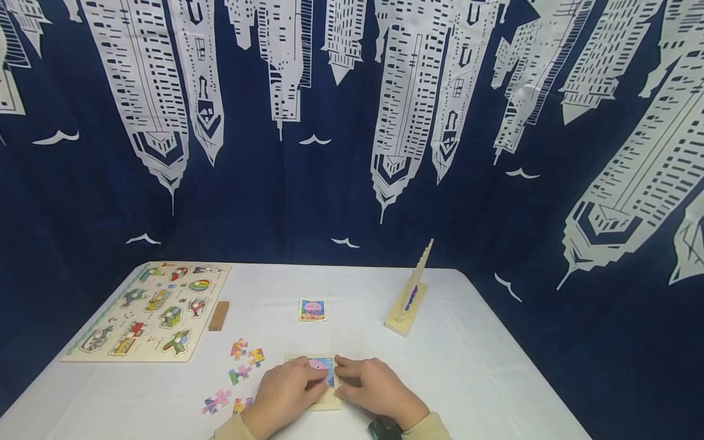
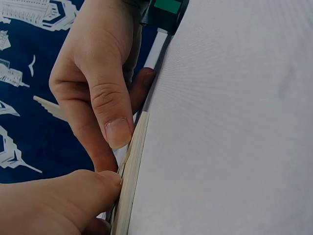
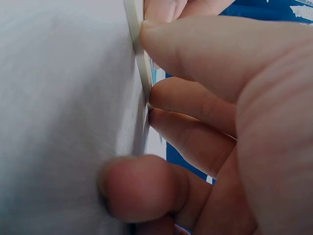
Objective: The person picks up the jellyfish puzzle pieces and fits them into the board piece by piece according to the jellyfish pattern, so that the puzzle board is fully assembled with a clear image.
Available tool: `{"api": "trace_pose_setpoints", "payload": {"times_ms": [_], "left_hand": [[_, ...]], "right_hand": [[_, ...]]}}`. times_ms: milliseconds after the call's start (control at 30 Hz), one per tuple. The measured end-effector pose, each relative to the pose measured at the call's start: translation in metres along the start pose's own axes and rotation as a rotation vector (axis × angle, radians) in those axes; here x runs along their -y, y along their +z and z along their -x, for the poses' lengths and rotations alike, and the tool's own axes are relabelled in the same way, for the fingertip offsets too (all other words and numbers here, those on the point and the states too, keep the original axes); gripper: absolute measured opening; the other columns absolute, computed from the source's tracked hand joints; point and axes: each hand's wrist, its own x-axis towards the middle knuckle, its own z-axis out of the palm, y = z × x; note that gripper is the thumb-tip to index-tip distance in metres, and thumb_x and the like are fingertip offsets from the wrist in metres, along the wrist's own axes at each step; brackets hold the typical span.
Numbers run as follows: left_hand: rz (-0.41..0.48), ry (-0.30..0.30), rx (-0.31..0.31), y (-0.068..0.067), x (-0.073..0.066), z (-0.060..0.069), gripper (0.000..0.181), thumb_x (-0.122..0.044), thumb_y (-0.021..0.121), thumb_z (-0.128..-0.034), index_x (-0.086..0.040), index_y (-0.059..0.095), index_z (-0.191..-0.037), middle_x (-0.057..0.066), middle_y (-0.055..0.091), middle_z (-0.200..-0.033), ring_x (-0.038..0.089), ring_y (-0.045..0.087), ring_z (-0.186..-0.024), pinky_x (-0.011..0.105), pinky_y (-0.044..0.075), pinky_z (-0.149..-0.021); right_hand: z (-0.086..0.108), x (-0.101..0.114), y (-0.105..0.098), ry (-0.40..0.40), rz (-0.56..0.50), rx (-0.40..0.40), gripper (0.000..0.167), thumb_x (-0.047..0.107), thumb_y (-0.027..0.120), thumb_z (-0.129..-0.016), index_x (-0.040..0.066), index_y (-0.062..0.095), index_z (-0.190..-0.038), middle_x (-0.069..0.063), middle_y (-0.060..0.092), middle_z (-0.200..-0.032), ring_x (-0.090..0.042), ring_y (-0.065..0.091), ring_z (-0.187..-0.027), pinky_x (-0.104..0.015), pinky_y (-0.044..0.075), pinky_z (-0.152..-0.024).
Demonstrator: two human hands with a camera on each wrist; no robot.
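Note:
A small wooden puzzle board (image 1: 328, 403) lies flat near the table's front, with a pink and blue picture section (image 1: 330, 366) in its upper part. My left hand (image 1: 288, 388) reaches over the board's left side, thumb and fingertips touching the picture; no piece shows between them. My right hand (image 1: 379, 388) rests its thumb and fingertips at the board's right edge. In the left wrist view, the left thumb (image 2: 63, 203) lies by the board's edge (image 2: 132, 181), below the right hand (image 2: 100, 73). The right wrist view shows the right fingers (image 3: 190, 105) along the board (image 3: 143, 68).
Several loose jigsaw pieces (image 1: 239, 374) lie left of the board. A small picture card (image 1: 312, 310) lies beyond it. At the back left are a large picture board (image 1: 159, 311) and a brown block (image 1: 219, 316); a wooden stand (image 1: 404, 315) is at the back right.

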Motion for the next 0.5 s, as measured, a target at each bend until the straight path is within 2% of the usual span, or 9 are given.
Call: {"api": "trace_pose_setpoints", "payload": {"times_ms": [300, 500], "left_hand": [[0.0, 0.005, 0.003, 0.0002, 0.0004, -0.0006, 0.018, -0.031, 0.079, -0.0896, -0.027, 0.083, -0.106, -0.016, 0.059, -0.073, -0.003, 0.035, -0.053, 0.018, 0.035, -0.048], [0.001, 0.007, 0.025, -0.0013, 0.0003, -0.0013, 0.018, -0.032, 0.078, -0.0898, -0.029, 0.082, -0.107, -0.009, 0.073, -0.083, -0.003, 0.044, -0.058, 0.021, 0.041, -0.05]], "right_hand": [[0.0003, 0.002, -0.0001, 0.011, -0.003, 0.004, 0.043, 0.037, 0.077, -0.091, 0.013, 0.074, -0.126, 0.001, 0.063, -0.142, -0.026, 0.061, -0.13, -0.048, 0.052, -0.104], [-0.0001, 0.0022, 0.0002, 0.013, -0.006, 0.002, 0.042, 0.036, 0.077, -0.091, 0.012, 0.074, -0.126, 0.0, 0.063, -0.142, -0.026, 0.062, -0.13, -0.047, 0.052, -0.104]]}}
